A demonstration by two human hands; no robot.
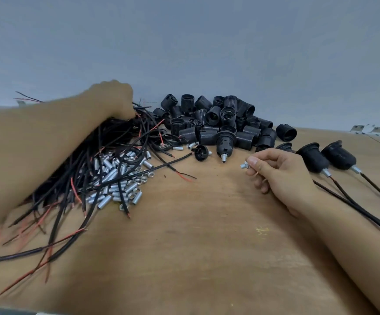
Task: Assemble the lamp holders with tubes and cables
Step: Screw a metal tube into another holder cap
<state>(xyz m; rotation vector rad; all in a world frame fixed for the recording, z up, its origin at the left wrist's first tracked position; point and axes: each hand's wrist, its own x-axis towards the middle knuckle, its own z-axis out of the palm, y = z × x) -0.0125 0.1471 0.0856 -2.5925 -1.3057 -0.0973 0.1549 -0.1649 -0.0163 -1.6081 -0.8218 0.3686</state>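
Head view looks down on a wooden table set against a grey wall. At ten o'clock the left hand reaches into the far end of a tangle of black and red cables; its fingers are curled down among the strands, though whether they actually grip one cannot be told. Just beside the cables, toward the table's middle, lies a heap of short metal tubes mixed with nuts. At twelve o'clock sits a pile of black holders, with one holder already fitted with a tube standing at its near edge. At two o'clock the right hand hovers just above the table, thumb and forefinger pinching a small tube, the other fingers curled. At three o'clock finished holders lie side by side, cables trailing toward the near right.
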